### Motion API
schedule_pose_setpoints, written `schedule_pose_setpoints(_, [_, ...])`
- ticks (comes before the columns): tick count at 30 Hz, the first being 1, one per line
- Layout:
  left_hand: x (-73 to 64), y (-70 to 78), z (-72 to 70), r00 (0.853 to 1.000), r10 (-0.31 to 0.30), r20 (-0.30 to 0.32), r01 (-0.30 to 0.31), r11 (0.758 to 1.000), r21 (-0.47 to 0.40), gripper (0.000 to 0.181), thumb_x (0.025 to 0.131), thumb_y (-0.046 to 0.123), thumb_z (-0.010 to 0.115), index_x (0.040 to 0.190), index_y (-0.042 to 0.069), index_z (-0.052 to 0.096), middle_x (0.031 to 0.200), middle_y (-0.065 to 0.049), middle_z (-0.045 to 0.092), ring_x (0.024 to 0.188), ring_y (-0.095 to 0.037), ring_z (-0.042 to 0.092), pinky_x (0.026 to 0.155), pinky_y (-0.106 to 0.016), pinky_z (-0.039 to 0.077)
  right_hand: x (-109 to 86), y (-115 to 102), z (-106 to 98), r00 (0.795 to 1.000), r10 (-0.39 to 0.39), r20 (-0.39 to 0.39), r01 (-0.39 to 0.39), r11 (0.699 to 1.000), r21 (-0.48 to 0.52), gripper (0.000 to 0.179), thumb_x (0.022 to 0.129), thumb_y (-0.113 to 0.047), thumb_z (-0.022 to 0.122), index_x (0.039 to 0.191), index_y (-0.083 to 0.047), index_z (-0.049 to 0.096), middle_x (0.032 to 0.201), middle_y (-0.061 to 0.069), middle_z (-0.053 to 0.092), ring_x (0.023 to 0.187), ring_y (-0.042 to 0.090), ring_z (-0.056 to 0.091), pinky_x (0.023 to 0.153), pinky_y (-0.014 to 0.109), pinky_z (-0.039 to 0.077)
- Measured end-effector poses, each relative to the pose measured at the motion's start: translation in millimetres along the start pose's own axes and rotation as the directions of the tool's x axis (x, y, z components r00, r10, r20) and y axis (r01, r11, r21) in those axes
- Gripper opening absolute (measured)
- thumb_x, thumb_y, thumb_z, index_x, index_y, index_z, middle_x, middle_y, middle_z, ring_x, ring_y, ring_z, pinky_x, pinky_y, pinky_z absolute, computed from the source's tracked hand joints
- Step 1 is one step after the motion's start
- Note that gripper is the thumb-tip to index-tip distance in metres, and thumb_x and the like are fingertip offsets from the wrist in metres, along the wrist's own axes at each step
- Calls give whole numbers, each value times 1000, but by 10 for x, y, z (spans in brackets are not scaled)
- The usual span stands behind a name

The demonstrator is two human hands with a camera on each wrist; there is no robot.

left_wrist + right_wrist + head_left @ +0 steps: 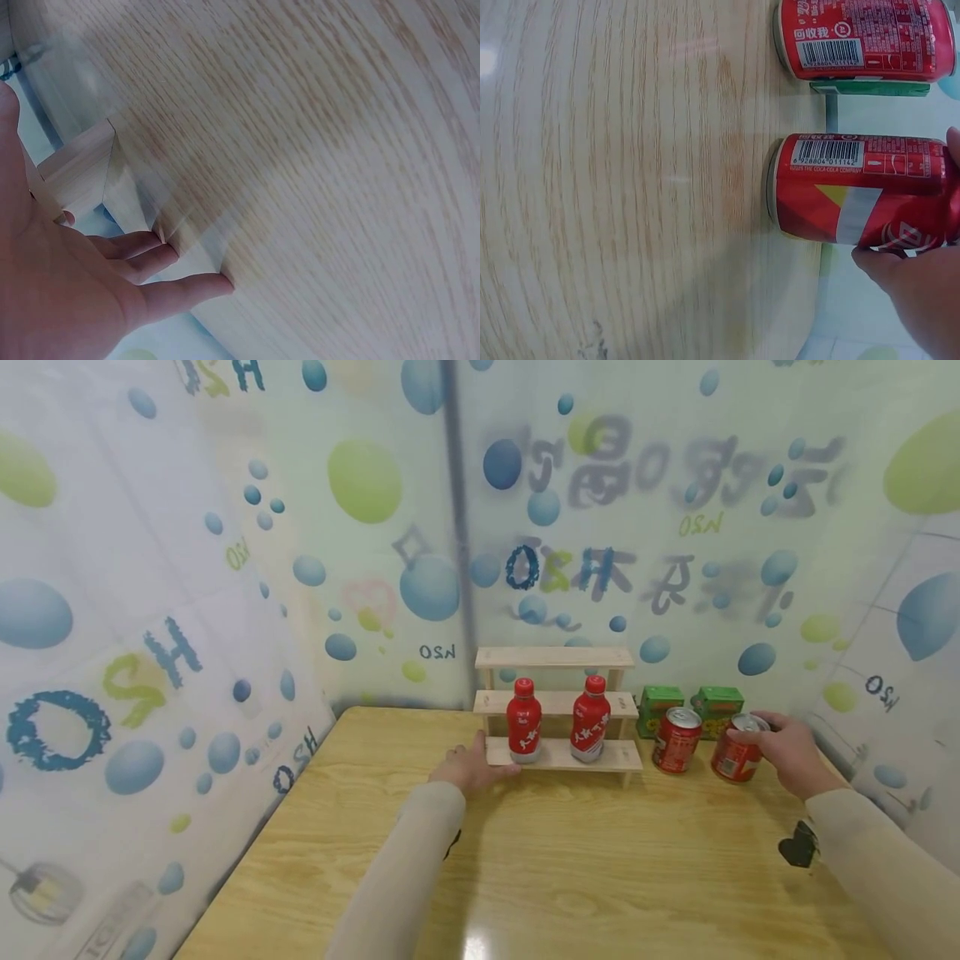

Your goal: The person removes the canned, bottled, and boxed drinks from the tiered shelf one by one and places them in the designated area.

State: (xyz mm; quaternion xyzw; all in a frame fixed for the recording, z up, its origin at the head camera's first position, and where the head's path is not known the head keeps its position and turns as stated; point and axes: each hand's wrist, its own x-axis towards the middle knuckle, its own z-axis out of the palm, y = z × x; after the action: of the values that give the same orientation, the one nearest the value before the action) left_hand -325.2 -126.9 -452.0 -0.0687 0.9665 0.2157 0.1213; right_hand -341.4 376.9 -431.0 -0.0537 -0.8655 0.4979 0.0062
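Observation:
My left hand (467, 768) holds the left end of a tiered wooden rack (558, 702), thumb along the front of the lowest step. In the left wrist view, several fingers (187, 291) of that hand extend straight down to the tabletop. Two red bottles with red caps, a left bottle (524, 722) and a right bottle (590, 720), stand upright on the lowest step. My right hand (795, 755) grips a red Coca-Cola can (817, 196) round its upper part. Whether its base touches the table I cannot tell. Another red can (677, 743) stands just left of it.
Two green boxes, a left box (660, 700) and a right box (717, 703), sit behind the cans. Patterned curtains (367, 577) enclose the back and sides of the wood-grain table (585, 860). A black object (798, 845) shows beside the right sleeve.

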Motion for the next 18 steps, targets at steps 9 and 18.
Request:
schedule_pose_setpoints(9, [30, -6, 14, 1000, 2, 5, -2, 1000, -12, 120, 80, 89, 65, 172, 29, 17, 172, -25, 34, 160, -47, 32, 117, -70, 43, -26, -21, -22, 1000, -2, 26, 1, 1000, 15, 89, 107, -39, 61, 164, 12, 15, 167, 41, 22, 144, 56, 33, 118, 74, 35])
schedule_pose_setpoints(18, [27, -14, 18, 1000, 3, 1, -3, 1000, -4, 120, 80, 91, 64, 172, 30, 17, 171, -26, 34, 159, -47, 33, 115, -71, 44, -41, -61, -49, 999, -10, 51, 10, 1000, 0, 87, 109, -40, 57, 166, 10, 14, 166, 39, 24, 138, 51, 38, 109, 63, 44])
